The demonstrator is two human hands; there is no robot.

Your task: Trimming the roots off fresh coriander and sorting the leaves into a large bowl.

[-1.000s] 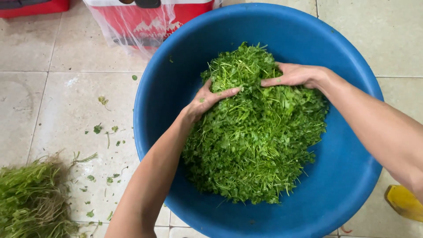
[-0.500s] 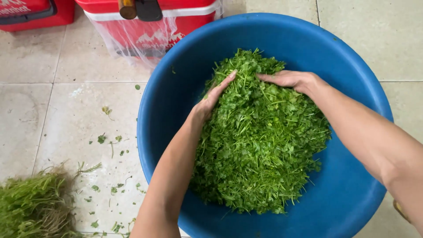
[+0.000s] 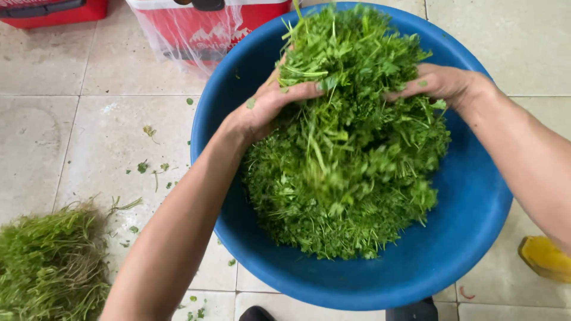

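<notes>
Seen from the head camera, both hands lift a clump of greens (image 3: pixel 351 65) above the far side of the basin (image 3: pixel 464 255). Left hand (image 3: pixel 267 104) and right hand (image 3: pixel 443 83) press it between them, fingers curled into the leaves. Chopped, bright green, leafy bits fall blurred onto the heap below. Stems (image 3: pixel 47 267) lie on the floor (image 3: pixel 71 119) at the lower left.

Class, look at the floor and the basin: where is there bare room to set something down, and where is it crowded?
Bare tiles lie at upper left, between the red box, the stem pile and the blue basin, with some leaf scraps, and at upper right. The basin is crowded: chopped greens and both the left hand and right hand.
</notes>
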